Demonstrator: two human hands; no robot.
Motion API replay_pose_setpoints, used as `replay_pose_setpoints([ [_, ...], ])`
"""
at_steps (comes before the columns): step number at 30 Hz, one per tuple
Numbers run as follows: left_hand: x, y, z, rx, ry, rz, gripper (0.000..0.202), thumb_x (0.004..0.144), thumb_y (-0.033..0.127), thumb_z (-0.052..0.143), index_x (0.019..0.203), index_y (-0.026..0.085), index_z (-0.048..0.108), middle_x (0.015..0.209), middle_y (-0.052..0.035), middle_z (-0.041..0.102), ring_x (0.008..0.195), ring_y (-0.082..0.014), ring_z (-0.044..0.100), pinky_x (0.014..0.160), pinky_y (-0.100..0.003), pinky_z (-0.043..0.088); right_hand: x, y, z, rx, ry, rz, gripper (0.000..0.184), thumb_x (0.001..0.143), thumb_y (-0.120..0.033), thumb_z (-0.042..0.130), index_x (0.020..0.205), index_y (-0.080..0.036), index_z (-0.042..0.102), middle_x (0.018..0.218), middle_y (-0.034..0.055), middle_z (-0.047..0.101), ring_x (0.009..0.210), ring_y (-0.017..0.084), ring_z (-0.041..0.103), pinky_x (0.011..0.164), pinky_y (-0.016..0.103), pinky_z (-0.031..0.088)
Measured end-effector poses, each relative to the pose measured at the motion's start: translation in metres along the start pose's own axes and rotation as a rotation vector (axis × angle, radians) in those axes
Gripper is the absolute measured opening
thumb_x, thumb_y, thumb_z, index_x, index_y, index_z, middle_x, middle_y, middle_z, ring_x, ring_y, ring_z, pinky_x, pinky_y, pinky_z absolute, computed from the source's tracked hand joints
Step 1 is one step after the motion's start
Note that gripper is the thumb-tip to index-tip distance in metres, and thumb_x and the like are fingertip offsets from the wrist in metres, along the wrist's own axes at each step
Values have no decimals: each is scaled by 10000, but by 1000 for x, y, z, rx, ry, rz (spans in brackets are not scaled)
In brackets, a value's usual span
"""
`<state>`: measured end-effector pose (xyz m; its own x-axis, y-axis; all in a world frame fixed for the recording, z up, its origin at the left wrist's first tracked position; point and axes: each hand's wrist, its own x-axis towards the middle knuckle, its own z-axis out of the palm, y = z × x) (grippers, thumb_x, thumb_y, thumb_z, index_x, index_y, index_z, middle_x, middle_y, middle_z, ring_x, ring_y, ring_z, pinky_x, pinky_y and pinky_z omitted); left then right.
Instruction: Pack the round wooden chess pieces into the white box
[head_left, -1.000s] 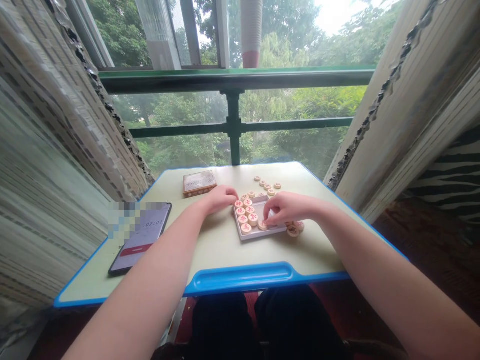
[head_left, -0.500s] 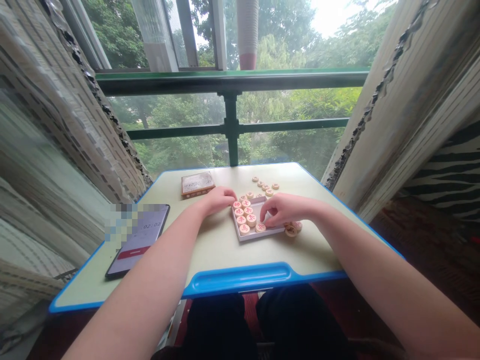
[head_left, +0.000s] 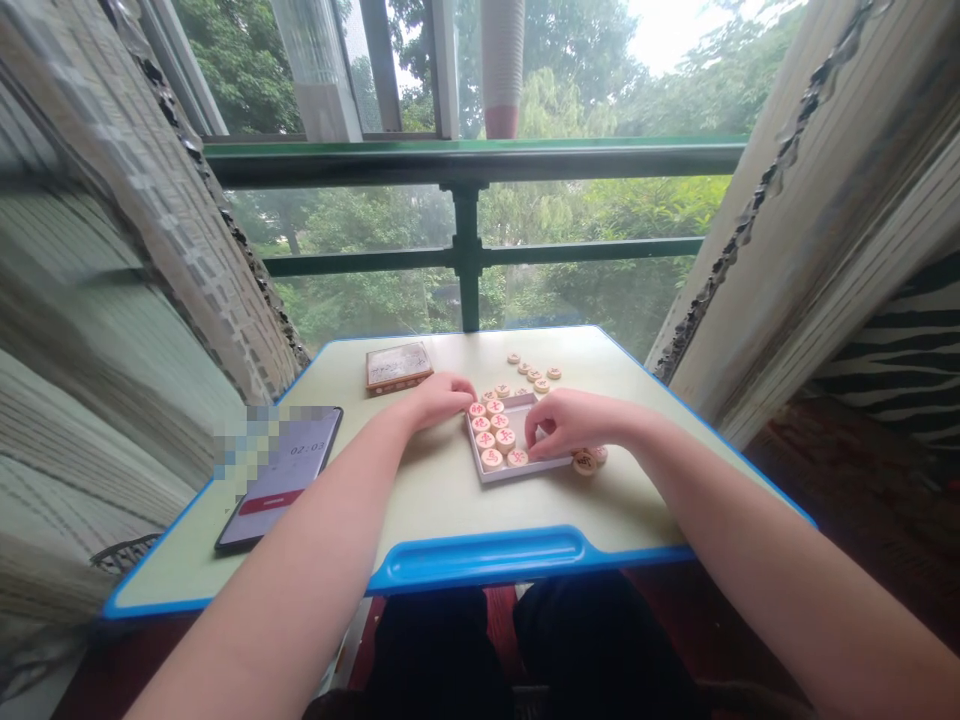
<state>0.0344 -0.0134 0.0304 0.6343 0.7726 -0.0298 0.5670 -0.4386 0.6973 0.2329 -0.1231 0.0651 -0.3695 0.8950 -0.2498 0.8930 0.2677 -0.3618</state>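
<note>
A shallow white box (head_left: 525, 466) lies on the small table, with round Chinese chess pieces (head_left: 485, 440) marked in red standing in two columns along its left side. My left hand (head_left: 448, 393) grips the box at its far left corner; its thumb is mostly hidden. Over the box's right part, my right hand (head_left: 564, 424) has bent fingers, slightly apart, with no piece visible between them. Its fingertips are beside the nearest piece of the second column (head_left: 517, 457). More pieces (head_left: 585, 462) sit outside the box under my right wrist, partly covered.
Several loose pieces (head_left: 533, 375) are scattered beyond the box. A flat brown box lid with a picture (head_left: 399, 366) lies at the back left. A phone (head_left: 289, 470) showing a timer rests at the left. The table (head_left: 450, 500) has a blue edge and a front groove.
The front piece of the second column has shifted slightly left, against its neighbour. My right fingertips have drawn back from it a little. My left hand stays at the box corner.
</note>
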Motion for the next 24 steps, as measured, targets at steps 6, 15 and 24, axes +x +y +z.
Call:
replay_pose_setpoints([
  [6, 1, -2, 0, -22, -9, -2, 248, 586, 265, 496, 733, 141, 651, 742, -21, 641, 784, -192, 565, 716, -277, 425, 0, -1, 3, -32, 26, 8, 292, 649, -440, 614, 798, -202, 693, 617, -14, 541, 545, 99, 444, 498, 222, 262],
  [15, 4, -4, 2, -19, 12, -3, 248, 586, 248, 488, 732, 137, 656, 739, -25, 646, 773, -189, 566, 710, -275, 420, 3, 0, 6, -28, 56, 7, 289, 627, -456, 651, 787, -218, 686, 644, -18, 573, 557, 101, 466, 496, 220, 276],
  [24, 4, -4, 2, -21, 11, 0, 255, 583, 252, 491, 731, 131, 660, 730, -25, 644, 768, -191, 563, 716, -277, 423, 4, 0, 8, -46, 79, -2, 256, 617, -422, 670, 771, -218, 686, 644, -21, 568, 541, 93, 457, 490, 219, 272],
])
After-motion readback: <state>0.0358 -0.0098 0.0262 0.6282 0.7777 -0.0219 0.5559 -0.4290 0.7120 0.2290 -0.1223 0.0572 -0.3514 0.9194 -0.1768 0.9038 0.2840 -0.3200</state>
